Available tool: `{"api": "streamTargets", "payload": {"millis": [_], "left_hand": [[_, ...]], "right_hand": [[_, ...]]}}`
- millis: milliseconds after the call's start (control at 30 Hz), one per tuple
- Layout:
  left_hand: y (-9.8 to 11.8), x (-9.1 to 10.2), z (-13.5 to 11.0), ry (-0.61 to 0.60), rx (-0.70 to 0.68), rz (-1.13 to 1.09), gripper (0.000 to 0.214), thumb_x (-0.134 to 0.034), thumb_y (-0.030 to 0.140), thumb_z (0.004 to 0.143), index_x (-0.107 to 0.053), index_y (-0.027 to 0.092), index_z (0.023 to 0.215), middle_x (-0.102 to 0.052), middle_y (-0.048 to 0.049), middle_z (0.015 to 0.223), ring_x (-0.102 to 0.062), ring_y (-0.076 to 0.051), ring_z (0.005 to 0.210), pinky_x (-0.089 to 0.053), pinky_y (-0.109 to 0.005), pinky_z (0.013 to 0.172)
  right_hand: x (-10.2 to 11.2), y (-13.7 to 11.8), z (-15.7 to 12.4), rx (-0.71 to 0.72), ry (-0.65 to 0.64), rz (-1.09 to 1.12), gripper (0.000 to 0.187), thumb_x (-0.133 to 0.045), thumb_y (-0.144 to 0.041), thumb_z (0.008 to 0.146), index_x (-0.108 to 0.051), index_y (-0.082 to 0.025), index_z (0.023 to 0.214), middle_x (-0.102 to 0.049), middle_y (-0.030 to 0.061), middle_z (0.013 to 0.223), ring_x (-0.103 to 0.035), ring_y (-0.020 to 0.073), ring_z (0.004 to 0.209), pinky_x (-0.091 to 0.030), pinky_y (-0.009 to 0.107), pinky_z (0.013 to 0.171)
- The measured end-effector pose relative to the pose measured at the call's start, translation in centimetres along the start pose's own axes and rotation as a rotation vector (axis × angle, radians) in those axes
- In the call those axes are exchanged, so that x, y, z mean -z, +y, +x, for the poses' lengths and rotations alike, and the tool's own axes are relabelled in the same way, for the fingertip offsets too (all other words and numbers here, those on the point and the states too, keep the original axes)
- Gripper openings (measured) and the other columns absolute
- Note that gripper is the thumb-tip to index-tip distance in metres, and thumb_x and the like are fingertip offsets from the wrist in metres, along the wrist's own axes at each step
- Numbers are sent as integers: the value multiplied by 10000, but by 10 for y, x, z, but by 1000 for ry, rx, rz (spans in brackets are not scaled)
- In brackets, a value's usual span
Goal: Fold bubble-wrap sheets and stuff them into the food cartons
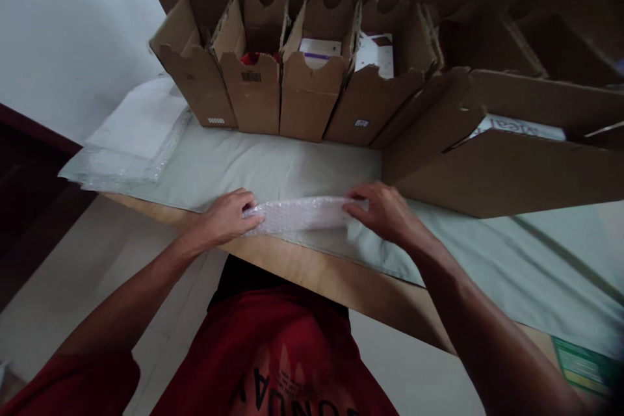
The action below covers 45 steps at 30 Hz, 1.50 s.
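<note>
Between my two hands stretches a strip of bubble wrap (305, 214), folded long and narrow, close to the table's front edge. My left hand (229, 216) is closed on its left end, thumb in front and fingers behind. At the other end, my right hand (377, 208) pinches the wrap between thumb and fingers; that end is slightly blurred. Whether anything lies inside the folded wrap, I cannot tell.
A pale green cloth (292, 162) covers the wooden table (336, 276). Behind stand several open cardboard bins (256, 101), some with small boxes inside. A larger cardboard box (511, 169) is at right. Stacked bubble wrap sheets (134, 123) lie at left.
</note>
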<state>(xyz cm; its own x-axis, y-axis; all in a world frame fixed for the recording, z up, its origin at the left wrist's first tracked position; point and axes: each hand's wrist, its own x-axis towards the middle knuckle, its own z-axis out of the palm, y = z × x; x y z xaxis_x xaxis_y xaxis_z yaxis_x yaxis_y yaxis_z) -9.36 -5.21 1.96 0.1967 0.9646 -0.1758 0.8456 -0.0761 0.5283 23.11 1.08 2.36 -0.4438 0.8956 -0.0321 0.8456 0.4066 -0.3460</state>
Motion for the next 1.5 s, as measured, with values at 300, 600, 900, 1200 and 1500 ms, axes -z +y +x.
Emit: {"api": "streamTargets", "payload": {"millis": [300, 600, 900, 1200, 1500], "left_hand": [[24, -51, -24, -47, 325, -936, 752, -699, 346, 738, -431, 150, 1413, -678, -1, 838, -617, -142, 649, -489, -267, 610], [26, -55, -28, -22, 311, -995, 956, -706, 301, 790, -223, 166, 1604, -650, 33, 792, -567, -110, 606, -459, -230, 581], [16, -38, -42, -130, 289, -921, 743, -689, 405, 839, -450, 201, 1513, -524, 56, 792, -538, -84, 599, -562, -249, 595], [21, -36, -45, -136, 152, -902, 612, -614, 271, 860, -536, 193, 1463, -659, -9, 910, -646, -129, 773, -592, -286, 745], [8, -41, -45, 183, -464, -51, 554, -458, -23, 820, -674, 204, 1277, -707, -95, 1094, -680, -213, 1000, -584, -383, 919]], "right_hand": [[3, -36, 73, 145, 359, -87, 374, -596, -174, 836, -705, -186, 1193, -670, 162, 1292, -560, 373, 1129, -415, 486, 881], [-56, -47, 18, 338, 138, -99, 367, -582, -204, 947, -647, -167, 1306, -600, 178, 1444, -560, 348, 1242, -430, 480, 970], [-63, -49, 9, 369, 239, -67, 339, -568, -216, 977, -658, -156, 1299, -592, 183, 1462, -554, 337, 1282, -425, 479, 993], [-70, -53, 1, 475, 178, -17, 274, -555, -192, 1001, -700, -189, 1235, -678, 126, 1367, -601, 296, 1245, -425, 461, 976], [-67, -49, 3, 451, 127, 65, 293, -620, -176, 971, -692, -177, 1255, -671, 139, 1375, -609, 298, 1257, -446, 453, 971]]}}
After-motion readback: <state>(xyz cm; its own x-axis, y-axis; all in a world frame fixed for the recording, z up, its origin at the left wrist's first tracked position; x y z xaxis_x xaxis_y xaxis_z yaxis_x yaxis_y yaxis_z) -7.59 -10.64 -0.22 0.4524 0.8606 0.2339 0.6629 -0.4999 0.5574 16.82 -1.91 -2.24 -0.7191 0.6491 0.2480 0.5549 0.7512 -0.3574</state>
